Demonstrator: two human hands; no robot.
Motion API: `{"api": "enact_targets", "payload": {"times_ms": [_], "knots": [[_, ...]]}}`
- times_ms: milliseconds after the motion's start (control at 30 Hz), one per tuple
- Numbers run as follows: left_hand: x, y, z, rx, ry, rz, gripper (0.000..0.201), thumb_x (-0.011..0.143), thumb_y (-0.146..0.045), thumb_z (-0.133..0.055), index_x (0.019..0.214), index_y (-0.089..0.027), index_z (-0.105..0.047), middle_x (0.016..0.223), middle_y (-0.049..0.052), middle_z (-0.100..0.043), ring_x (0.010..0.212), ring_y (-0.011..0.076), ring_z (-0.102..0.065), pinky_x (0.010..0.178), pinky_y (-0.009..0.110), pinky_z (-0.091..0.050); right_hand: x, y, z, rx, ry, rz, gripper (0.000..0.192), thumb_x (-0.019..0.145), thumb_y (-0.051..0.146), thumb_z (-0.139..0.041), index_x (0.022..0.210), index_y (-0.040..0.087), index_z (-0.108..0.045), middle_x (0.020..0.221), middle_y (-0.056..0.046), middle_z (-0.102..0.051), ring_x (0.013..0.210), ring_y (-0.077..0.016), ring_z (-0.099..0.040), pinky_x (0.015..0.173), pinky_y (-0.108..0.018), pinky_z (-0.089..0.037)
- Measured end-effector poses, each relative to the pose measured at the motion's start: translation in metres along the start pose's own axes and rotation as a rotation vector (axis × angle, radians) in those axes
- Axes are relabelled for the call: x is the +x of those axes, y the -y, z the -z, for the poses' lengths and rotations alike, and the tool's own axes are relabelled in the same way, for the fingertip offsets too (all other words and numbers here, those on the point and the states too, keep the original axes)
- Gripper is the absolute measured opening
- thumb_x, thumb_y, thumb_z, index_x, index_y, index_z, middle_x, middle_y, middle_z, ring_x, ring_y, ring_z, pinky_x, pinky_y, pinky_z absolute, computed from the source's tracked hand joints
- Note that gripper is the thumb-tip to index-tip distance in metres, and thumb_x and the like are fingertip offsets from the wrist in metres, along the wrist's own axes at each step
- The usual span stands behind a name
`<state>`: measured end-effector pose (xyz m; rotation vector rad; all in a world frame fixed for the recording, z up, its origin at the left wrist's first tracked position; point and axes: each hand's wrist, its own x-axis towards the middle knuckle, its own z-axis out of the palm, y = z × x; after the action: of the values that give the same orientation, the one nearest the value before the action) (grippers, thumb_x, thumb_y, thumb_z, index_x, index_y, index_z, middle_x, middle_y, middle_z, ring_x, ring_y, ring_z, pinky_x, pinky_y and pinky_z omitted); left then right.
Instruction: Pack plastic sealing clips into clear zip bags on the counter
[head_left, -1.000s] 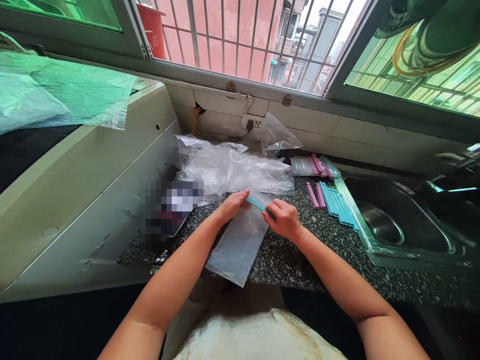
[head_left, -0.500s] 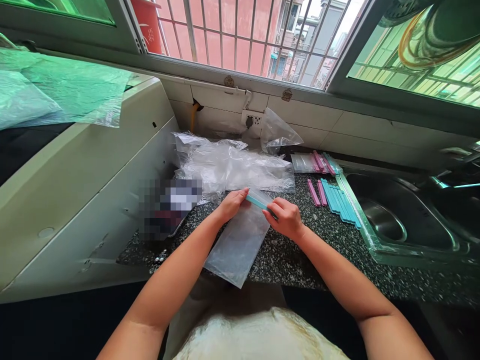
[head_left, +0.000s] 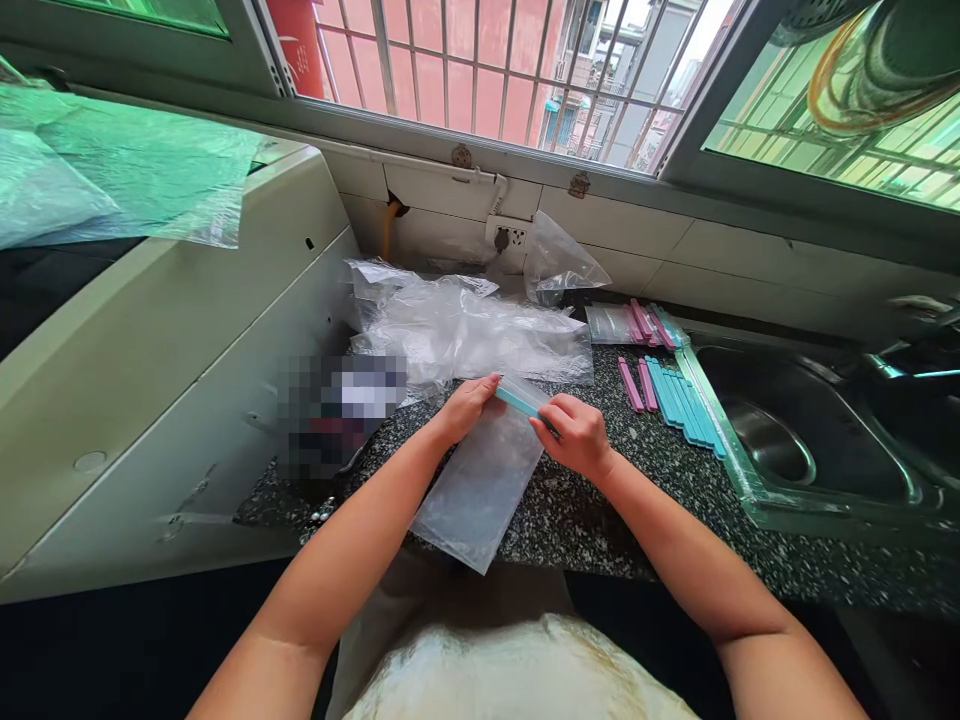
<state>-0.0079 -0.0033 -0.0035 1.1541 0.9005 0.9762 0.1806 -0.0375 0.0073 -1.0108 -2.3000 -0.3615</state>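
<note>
Head view. A clear plastic bag lies flat on the speckled counter, directly ahead of the person, its near end overhanging the counter edge. Its long axis runs from lower left, near the body, up to the right and away. Across the far, open end sits a teal sealing strip, at right angles to the bag's length, slanting from upper left to lower right.

Left hand: fingers nearly closed, tips pressed on the left end of the strip. Right hand: curled, thumb and fingers pinched on the right end of the strip. Both hands touch the same strip, one at each end, so neither is nearer; the bag trails back from them toward the body. Whether the strip is already clipped over the bag mouth or only lying on it cannot be told, as the fingers cover the ends.

Surroundings: a heap of loose clear bags just beyond the hands; a row of spare teal and pink strips to the right, beside the sink.
</note>
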Motion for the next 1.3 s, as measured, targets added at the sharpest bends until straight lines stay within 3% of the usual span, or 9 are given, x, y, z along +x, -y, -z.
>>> {"api": "enact_targets", "payload": {"times_ms": [767,1300], "knots": [[-0.0009,-0.0030,-0.0043,-0.166,-0.020,0.082,0.039,0.071,-0.052,-0.055,0.059,-0.014,-0.050,0.053,-0.002,-0.047,0.050,0.0091,-0.041,0.051,0.024,-0.033,-0.0006,-0.0002,0.0038,0.022,0.001,0.016,0.019,0.085,0.026,-0.046,0.073,0.018,-0.057,0.068,-0.005,-0.057,0.067,-0.0150,-0.052,0.064,-0.027,-0.040],[0.0036,0.0048,0.0008,-0.074,0.000,0.015,0.045,0.070,-0.058,-0.052,0.060,-0.015,-0.052,0.054,-0.002,-0.048,0.051,0.0095,-0.039,0.051,0.024,-0.032,0.0022,-0.0018,0.0041,0.005,-0.046,-0.001,0.020,0.086,0.028,-0.046,0.073,0.019,-0.059,0.066,-0.004,-0.059,0.066,-0.0143,-0.053,0.061,-0.026,-0.041]]}}
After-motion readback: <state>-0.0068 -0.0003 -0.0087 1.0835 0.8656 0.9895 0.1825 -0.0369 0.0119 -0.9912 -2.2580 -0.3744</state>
